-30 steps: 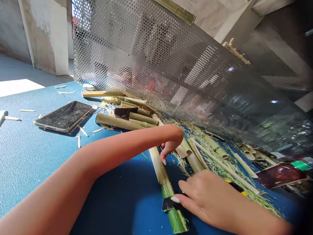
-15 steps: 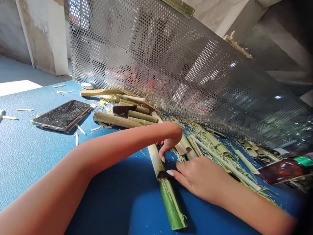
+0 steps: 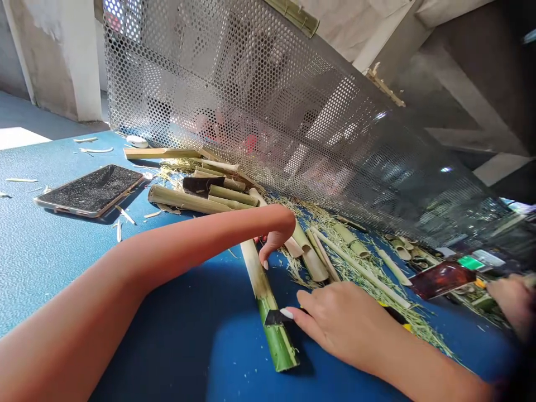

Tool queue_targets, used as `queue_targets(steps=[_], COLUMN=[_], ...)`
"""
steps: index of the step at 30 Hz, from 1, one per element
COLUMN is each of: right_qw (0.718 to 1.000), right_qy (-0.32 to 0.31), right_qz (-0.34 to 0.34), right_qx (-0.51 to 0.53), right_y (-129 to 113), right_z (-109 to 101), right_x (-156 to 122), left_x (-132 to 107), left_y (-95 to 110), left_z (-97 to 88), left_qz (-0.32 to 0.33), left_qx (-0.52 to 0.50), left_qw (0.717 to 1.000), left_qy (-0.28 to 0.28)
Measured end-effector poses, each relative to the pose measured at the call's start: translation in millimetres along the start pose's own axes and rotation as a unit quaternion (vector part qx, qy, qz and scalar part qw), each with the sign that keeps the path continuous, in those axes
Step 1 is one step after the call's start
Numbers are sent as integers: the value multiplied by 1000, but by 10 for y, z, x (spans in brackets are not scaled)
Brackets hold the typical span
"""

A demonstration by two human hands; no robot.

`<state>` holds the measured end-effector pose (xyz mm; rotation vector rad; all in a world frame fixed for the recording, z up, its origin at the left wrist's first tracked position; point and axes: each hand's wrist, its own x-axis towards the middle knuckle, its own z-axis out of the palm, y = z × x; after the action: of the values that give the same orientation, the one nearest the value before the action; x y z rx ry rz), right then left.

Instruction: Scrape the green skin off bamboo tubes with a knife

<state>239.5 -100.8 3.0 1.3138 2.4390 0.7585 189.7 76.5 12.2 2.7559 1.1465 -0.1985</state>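
A split bamboo piece (image 3: 280,349) lies lengthwise on the blue tabletop, pale at its far end and green-skinned at its near end. My left hand (image 3: 277,231), bent sharply at the wrist, grips the pale far part; most of its fingers are hidden, with the thumb showing alongside. In my closed right hand (image 3: 341,318) is a utility knife (image 3: 274,317), its dark blade lying across the green part, against the bamboo. Part of its black and yellow handle sticks out behind the hand.
Bamboo pieces (image 3: 184,199) and shavings (image 3: 372,268) lie along a perforated metal screen (image 3: 251,95). A phone (image 3: 94,190) and a white case (image 3: 137,141) are at the left. At the right, another person's hand (image 3: 513,301) is near a dark red bottle (image 3: 444,278).
The knife blade has slid along the bamboo toward its near green end. My left hand keeps its grip. Another person's hand has appeared at the right, and the view has shifted slightly.
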Motion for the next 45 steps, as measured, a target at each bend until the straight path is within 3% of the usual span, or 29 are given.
queue_targets(steps=[2, 3, 4, 9, 13, 18, 23, 28, 32, 37, 45], right_qw=[1000, 999, 999, 999, 999, 999, 999, 998, 998, 999, 999], right_qy=[-11, -20, -29, -22, -6, 22, 31, -19, -11, 24, 28], right_qz=[19, 25, 29, 28, 10, -2, 40, 62, 55, 44, 36], right_qx=[-12, -12, -9, 24, 34, 34, 2, 16, 32, 1, 12], right_y=[52, 79, 104, 155, 71, -124, -153, -3, 43, 6, -43], right_z=[30, 51, 75, 161, 107, -22, -28, 72, 141, 103, 48], right_x=[137, 202, 257, 300, 118, -192, -218, 83, 153, 38, -25], left_x=[-85, -118, -144, -171, -116, -73, -122, -48, 11, -72, -164], left_y=[10, 17, 23, 54, 52, 33, 32, 20, 16, 40, 37], left_z=[-56, -79, -96, -110, -68, -43, -87, -50, -10, -59, -92], left_qz=[17, 26, 31, -5, -29, -7, 16, -2, -1, 0, 20], left_qx=[47, 67, 78, 40, 2, -34, 56, -10, -35, 3, 63], left_qw=[985, 974, 970, 981, 986, 994, 979, 988, 993, 984, 977], left_qy=[-164, -214, -226, -188, -161, -105, -197, -153, -113, -176, -203])
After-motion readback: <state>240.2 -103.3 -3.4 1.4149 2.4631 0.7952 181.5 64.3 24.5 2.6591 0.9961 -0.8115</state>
